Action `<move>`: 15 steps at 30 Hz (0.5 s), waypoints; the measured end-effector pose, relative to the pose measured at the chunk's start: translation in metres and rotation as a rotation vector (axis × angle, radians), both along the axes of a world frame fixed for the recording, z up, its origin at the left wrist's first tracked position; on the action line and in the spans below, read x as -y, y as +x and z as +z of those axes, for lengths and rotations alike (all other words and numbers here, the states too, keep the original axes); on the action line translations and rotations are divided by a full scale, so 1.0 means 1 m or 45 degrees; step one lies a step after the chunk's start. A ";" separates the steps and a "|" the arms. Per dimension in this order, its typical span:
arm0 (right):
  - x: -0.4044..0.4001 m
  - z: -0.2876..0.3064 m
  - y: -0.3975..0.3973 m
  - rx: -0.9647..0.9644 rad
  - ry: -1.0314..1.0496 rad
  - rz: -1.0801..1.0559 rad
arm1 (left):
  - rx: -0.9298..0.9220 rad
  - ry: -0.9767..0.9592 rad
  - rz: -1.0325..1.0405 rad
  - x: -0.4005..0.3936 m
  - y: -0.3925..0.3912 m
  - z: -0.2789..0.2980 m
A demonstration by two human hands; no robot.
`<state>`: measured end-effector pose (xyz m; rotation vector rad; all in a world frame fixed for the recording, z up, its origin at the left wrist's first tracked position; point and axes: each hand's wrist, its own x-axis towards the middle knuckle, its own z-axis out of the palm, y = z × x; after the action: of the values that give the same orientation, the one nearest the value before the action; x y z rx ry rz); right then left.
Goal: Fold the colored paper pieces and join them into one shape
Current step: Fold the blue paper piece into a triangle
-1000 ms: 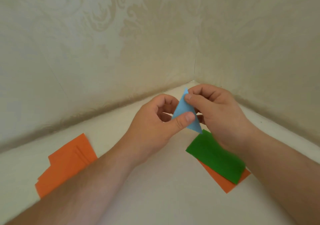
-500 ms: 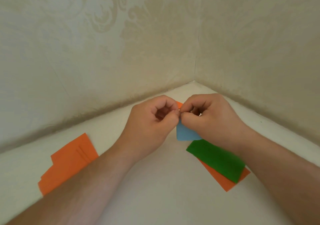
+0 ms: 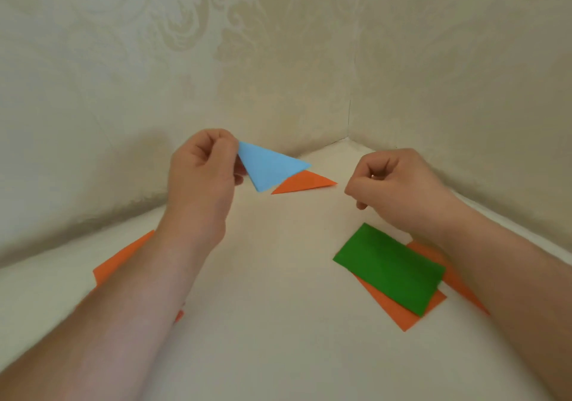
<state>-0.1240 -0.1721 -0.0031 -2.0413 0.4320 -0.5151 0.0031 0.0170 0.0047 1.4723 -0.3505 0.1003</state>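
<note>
Step in hand: folding done on two units, joining pending. Left hand [image 3: 201, 181] pinches blue triangle [image 3: 269, 165] by one corner; orange triangle [image 3: 301, 182] lies just past its free tip. Right hand [image 3: 393, 184] curled, holding nothing. Next, probably: right fingers take orange, slot it into blue

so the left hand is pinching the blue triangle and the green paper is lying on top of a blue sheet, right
Not quite. In the head view the left hand does pinch the blue triangle, but the green paper lies on top of an orange sheet, not a blue one. The rest of what you said holds.
</note>
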 end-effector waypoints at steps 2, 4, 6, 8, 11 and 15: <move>-0.001 -0.001 0.001 0.131 -0.014 -0.060 | 0.035 0.103 -0.023 0.004 -0.004 -0.004; -0.005 -0.003 0.001 0.288 -0.168 0.010 | 0.004 0.176 -0.082 0.010 -0.011 -0.009; -0.009 -0.006 -0.002 0.304 -0.476 0.210 | -0.066 0.191 -0.144 0.016 -0.016 -0.015; -0.010 -0.013 -0.001 0.242 -0.698 0.362 | -0.155 0.148 -0.192 0.018 -0.018 -0.017; -0.011 -0.019 0.005 0.318 -0.760 0.348 | -0.262 0.113 -0.268 0.019 -0.019 -0.017; -0.009 -0.012 0.006 0.452 -0.488 0.157 | -0.300 0.201 -0.349 0.016 -0.020 -0.013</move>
<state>-0.1180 -0.1630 -0.0152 -2.2577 -0.0103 -0.9198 -0.0169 0.0009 -0.0086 1.5585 -0.3702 -0.3245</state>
